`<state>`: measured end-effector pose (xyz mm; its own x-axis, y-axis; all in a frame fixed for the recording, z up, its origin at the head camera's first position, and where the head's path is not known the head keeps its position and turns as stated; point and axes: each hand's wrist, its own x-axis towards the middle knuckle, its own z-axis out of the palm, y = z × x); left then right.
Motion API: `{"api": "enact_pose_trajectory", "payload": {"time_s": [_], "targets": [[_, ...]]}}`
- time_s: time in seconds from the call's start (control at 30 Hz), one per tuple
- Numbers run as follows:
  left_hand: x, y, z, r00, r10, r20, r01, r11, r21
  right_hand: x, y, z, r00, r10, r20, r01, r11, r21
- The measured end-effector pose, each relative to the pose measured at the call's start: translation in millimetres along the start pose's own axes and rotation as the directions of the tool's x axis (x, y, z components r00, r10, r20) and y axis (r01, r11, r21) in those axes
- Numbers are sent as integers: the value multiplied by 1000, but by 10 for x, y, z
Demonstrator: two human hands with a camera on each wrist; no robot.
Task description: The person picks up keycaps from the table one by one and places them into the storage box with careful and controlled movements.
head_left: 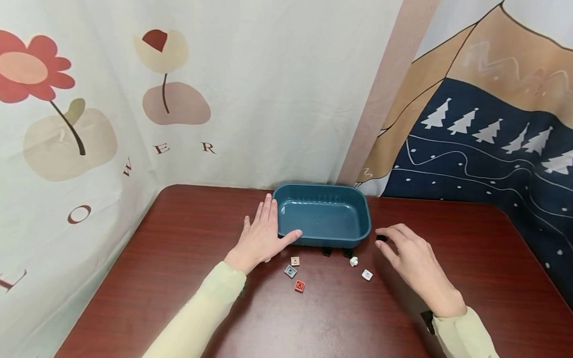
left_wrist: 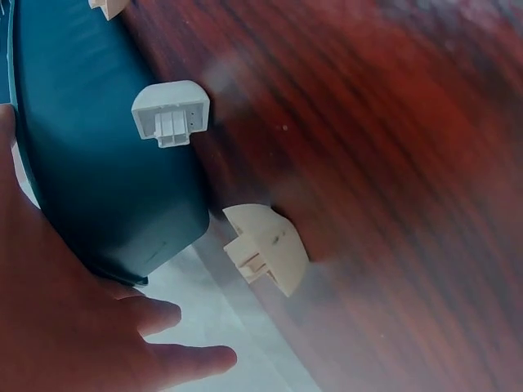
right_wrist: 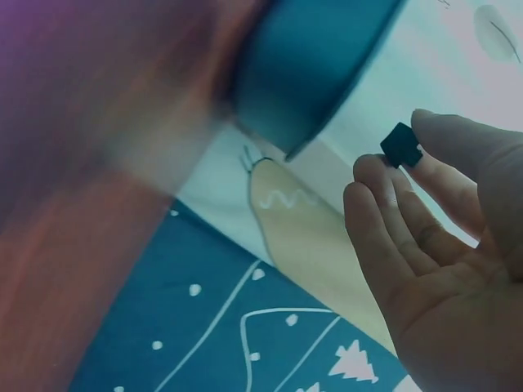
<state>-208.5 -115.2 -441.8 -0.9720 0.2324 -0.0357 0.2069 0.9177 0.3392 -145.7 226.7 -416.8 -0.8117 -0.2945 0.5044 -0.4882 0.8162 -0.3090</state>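
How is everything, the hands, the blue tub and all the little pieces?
Left hand: open, fingers straight, at the tub's left edge
Right hand: pinching
Black piece: held in the right hand's fingertips
Blue tub: upright, no lid on
Red piece: loose on the table
Grey piece: loose
Beige piece: loose
White piece: loose

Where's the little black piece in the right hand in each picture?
Head: the black piece is right of and below the middle, pinched by the right hand.
Left wrist: not in it.
Right wrist: right of the middle, in the upper half, the black piece again.
Shared landmark: the teal tub, partly cut off in both wrist views.
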Motion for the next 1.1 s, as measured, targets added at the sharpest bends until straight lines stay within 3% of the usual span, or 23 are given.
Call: {"api": "enact_pose_trajectory", "payload": {"time_s": [0.13, 0.57, 0.87, 1.1], "targets": [[2, 8, 1, 1000, -2, 6, 2, 1000, -8, 65, -60, -28, 999, 0, -33, 1, 1000, 26], [-3, -2, 7, 1000, -2, -3, 2, 1000, -23, 303, -219, 89, 999, -6, -37, 9, 996, 85], [-11, -6, 12, 1000, -1, -8, 1, 999, -46, 513, -243, 240, 1000, -9, -3, 9, 993, 120], [-13, 1, 10, 1000, -7, 3, 7, 999, -49, 633, -239, 332, 997, 21, 79, -32, 990, 135]]}}
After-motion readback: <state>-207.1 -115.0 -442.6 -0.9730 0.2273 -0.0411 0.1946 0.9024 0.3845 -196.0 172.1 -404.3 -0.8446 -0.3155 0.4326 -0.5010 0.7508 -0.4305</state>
